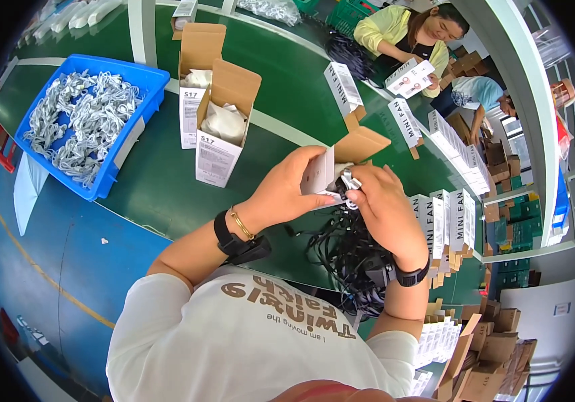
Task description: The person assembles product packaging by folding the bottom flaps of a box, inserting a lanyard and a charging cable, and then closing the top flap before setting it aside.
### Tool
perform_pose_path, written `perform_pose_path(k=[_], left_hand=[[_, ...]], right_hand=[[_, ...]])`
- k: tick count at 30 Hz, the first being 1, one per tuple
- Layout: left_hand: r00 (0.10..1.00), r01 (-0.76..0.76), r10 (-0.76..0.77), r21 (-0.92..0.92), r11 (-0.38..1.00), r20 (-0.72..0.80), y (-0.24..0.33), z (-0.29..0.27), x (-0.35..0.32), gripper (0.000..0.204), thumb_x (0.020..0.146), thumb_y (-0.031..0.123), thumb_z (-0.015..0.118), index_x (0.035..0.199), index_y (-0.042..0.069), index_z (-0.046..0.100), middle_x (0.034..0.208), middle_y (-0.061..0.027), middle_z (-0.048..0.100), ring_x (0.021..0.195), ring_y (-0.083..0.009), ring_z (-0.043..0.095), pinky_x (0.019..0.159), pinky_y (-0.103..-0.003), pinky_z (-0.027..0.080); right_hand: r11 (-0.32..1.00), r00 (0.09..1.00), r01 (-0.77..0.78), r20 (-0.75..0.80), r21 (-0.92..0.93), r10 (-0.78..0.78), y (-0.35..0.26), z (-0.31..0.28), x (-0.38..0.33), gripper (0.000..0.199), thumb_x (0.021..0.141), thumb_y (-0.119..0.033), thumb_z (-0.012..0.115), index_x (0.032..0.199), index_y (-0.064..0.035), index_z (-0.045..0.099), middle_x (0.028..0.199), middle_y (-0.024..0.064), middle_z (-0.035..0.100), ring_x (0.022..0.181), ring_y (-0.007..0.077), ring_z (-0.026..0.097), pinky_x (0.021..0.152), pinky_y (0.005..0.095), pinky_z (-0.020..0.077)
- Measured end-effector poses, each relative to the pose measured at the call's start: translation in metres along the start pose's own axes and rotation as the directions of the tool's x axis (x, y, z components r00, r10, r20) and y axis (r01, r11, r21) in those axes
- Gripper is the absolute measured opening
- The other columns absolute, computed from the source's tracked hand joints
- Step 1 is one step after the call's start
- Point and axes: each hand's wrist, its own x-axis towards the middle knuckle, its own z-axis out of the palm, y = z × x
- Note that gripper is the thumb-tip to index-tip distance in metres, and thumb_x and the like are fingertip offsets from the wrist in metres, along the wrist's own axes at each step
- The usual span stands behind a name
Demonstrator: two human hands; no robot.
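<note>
My left hand (286,186) is wrapped around a small white carton (315,175), its brown inner flap (362,145) standing up and open. At the mouth of this carton, the fingers of my right hand (389,213) pinch a small bundled white cable (348,181) with a dark part beside it. Something pale sits inside the carton, mostly covered by my fingers. Beneath my right hand and wrist lies a heap of black cables (351,258). Left of my hands stand two open white cartons, a nearer one (219,159) and a farther one (189,120), each with a pale wrapped item inside.
A blue bin (145,110) of bundled white cables stands at the left edge of the green table (280,100). Closed white cartons (462,221) line the right side. Across the table a person (384,33) holds a carton; another person (472,94) bends farther right.
</note>
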Motion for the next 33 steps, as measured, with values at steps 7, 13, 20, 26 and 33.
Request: perform_pose_path(k=[7, 13, 20, 26, 33], left_hand=[[0.999, 0.032, -0.033, 0.084, 0.996, 0.014, 0.013, 0.003, -0.001, 0.073, 0.067, 0.013, 0.082, 0.127, 0.001, 0.042, 0.121, -0.0151, 0.052, 0.113, -0.0255, 0.053, 0.098, -0.037, 0.042], [1.000, 0.005, -0.005, 0.066, 0.998, 0.014, 0.002, -0.010, -0.006, 0.072, 0.069, 0.013, 0.081, 0.128, 0.001, 0.041, 0.119, -0.0152, 0.052, 0.112, -0.0267, 0.054, 0.098, -0.036, 0.042], [0.999, -0.033, 0.032, 0.011, 0.999, 0.028, -0.003, -0.010, 0.000, 0.073, 0.070, 0.013, 0.080, 0.129, 0.002, 0.040, 0.120, -0.0150, 0.052, 0.112, -0.0267, 0.054, 0.098, -0.036, 0.042], [0.995, -0.085, 0.081, 0.092, 0.992, 0.054, -0.002, -0.005, 0.001, 0.074, 0.069, 0.015, 0.081, 0.130, 0.003, 0.040, 0.121, -0.0148, 0.051, 0.111, -0.0260, 0.054, 0.098, -0.036, 0.042], [0.989, -0.144, 0.141, 0.074, 0.987, 0.043, -0.003, -0.003, -0.003, 0.074, 0.070, 0.023, 0.080, 0.129, 0.002, 0.041, 0.119, -0.0177, 0.051, 0.104, -0.0323, 0.056, 0.087, -0.038, 0.048]], right_hand=[[0.990, 0.979, 0.078, 0.178, 0.119, -0.098, 0.024, -0.015, 0.002, 0.023, 0.078, -0.008, 0.064, 0.101, -0.0050, 0.064, 0.101, 0.0118, 0.058, 0.094, 0.0304, 0.052, 0.087, 0.0386, 0.0399], [0.988, 0.978, 0.142, 0.147, 0.067, -0.151, 0.010, -0.008, 0.022, 0.025, 0.075, -0.006, 0.066, 0.099, -0.0062, 0.064, 0.087, 0.0100, 0.057, 0.090, 0.0277, 0.052, 0.084, 0.0386, 0.0399], [0.998, 0.992, -0.005, -0.124, 0.059, 0.012, 0.008, 0.009, 0.018, 0.016, 0.072, -0.002, 0.069, 0.086, -0.0068, 0.063, 0.073, 0.0049, 0.057, 0.077, 0.0233, 0.055, 0.083, 0.0390, 0.0398], [0.998, 0.983, 0.062, -0.176, 0.025, -0.057, 0.014, 0.016, 0.019, 0.014, 0.071, -0.003, 0.071, 0.080, -0.0059, 0.061, 0.073, 0.0023, 0.058, 0.072, 0.0222, 0.057, 0.085, 0.0388, 0.0401], [0.990, 0.985, 0.140, -0.098, -0.012, -0.141, 0.003, 0.002, 0.013, 0.013, 0.073, -0.009, 0.071, 0.083, -0.0053, 0.065, 0.077, 0.0024, 0.059, 0.080, 0.0229, 0.056, 0.087, 0.0402, 0.0398]])
